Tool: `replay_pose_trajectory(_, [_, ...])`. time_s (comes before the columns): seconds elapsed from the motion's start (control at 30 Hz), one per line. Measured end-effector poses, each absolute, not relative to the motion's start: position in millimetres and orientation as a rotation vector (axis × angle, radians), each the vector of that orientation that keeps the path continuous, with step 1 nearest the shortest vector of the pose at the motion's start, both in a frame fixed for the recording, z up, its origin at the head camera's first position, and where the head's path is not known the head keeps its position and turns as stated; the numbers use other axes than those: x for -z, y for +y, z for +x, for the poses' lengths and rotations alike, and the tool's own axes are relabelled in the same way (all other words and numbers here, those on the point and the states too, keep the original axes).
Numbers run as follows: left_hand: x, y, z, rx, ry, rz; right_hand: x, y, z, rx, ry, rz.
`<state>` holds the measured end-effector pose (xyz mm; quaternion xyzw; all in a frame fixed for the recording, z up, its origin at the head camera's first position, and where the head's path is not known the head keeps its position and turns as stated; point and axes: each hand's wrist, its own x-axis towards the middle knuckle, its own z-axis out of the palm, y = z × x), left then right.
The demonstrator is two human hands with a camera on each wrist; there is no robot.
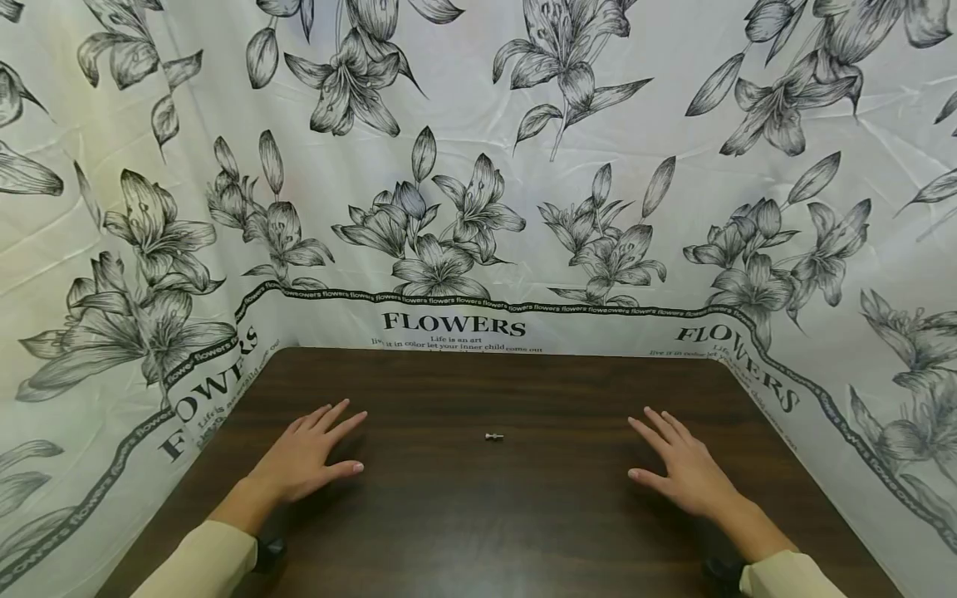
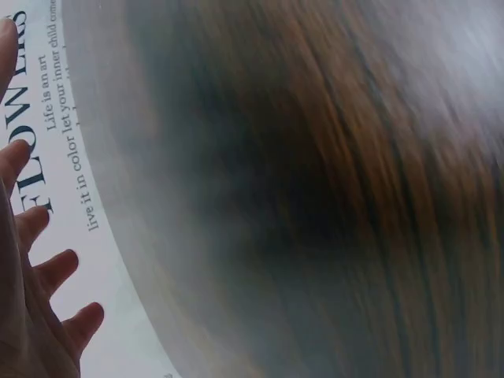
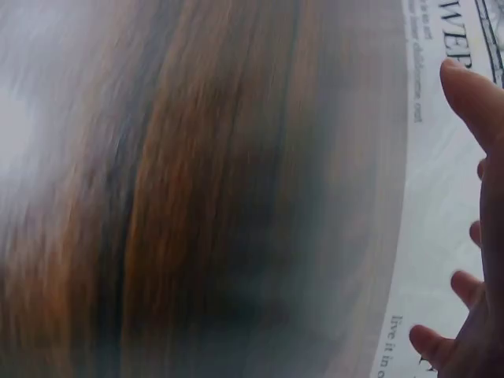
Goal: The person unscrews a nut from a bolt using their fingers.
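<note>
On the dark wooden table lies a small metal piece (image 1: pixel 494 437) that looks like a bolt or screw; it is too small to tell exactly. Left of it, my left hand (image 1: pixel 305 455) is held with fingers spread and nothing in it. My right hand (image 1: pixel 684 467) is on the other side, likewise spread and holding nothing. Both hands are well apart from the metal piece. In the left wrist view, fingertips of the left hand (image 2: pixel 39 283) show at the edge; the right hand (image 3: pixel 484 260) shows at the edge of the right wrist view. Neither wrist view shows the metal piece.
The brown wood-grain table (image 1: pixel 478 523) spreads beneath both hands. A white curtain (image 1: pixel 463 274) printed with black lilies and the word FLOWERS stands along its far edge and both sides. Dark straps or devices sit at both wrists, below pale sleeves (image 1: pixel 205 558).
</note>
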<state>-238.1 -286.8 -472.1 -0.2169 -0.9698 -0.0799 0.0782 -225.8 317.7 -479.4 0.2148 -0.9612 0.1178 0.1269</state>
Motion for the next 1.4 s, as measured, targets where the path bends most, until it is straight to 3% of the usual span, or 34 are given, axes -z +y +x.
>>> replay_pose_trajectory(0.3, [474, -266, -238, 0.397, -2.969, -0.609, 486, 299, -232, -0.521, -2.82, 0.699])
replay_pose_trajectory(0.7, [483, -222, -245, 0.565, -2.949, -0.606, 495, 258, -247, -0.891, -2.824, 0.596])
replay_pose_trajectory(1.4, [492, -162, -262, 0.531, -2.881, -0.567, 500, 197, -266, -1.102, -2.775, 0.593])
